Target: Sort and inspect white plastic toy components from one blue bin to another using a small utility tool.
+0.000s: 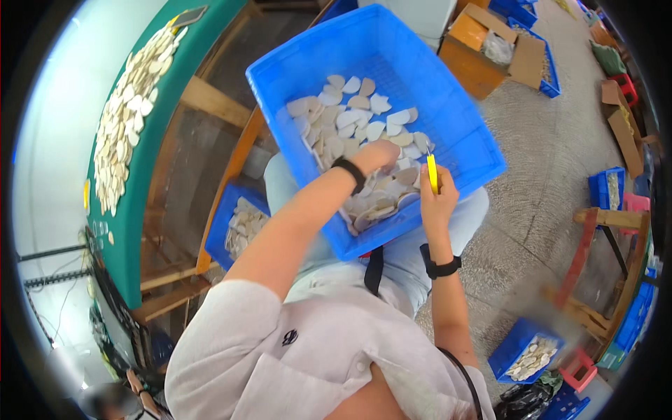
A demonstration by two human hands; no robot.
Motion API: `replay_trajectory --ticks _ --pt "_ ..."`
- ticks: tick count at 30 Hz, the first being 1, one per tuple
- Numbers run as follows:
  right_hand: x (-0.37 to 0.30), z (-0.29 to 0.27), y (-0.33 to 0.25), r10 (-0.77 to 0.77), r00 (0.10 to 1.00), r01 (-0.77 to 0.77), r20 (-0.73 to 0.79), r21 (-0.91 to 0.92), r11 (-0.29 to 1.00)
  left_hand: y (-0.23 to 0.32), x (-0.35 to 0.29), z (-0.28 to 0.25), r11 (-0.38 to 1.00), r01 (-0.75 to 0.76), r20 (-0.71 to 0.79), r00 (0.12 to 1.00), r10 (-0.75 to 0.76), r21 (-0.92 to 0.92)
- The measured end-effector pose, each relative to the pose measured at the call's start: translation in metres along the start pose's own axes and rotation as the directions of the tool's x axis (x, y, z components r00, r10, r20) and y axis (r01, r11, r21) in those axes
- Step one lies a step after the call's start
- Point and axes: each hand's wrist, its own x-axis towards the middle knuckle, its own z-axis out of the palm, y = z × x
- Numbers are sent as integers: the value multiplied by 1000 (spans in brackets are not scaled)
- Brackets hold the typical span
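A large blue plastic bin (392, 52) rests on my lap, holding many flat, pale cut pieces (336, 115) in rounded, heart and star-like shapes. My left hand (380, 155) reaches down into the bin, its fingers curled among the pieces; what they grip, if anything, is hidden. Near the bin's right side, my right hand (439, 198) is closed round a slim yellow-handled knife (432, 174). Its thin metal tip points up and away from me, beside the pieces close to my left hand. Both wrists wear black bands.
At left, a green-covered table (133, 231) carries a long heap of pale pieces (126, 133). Beside my left leg sits a smaller blue bin (227, 210) of pieces. A cardboard box (479, 52) stands beyond the bin at right; another blue bin (525, 350) is at lower right.
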Motion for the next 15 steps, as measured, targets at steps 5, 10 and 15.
replay_trajectory --ticks 5,10,15 --pt "0 -20 -41 322 945 -322 59 348 880 26 -71 -53 529 -294 -361 932 -24 -796" --pt "-18 -28 -64 324 918 -396 231 448 801 48 -155 -68 281 -383 -424 900 -99 -880" --pt "-25 -23 -84 242 843 -519 481 606 603 56 -195 -55 67 -540 -542 817 -197 -839"
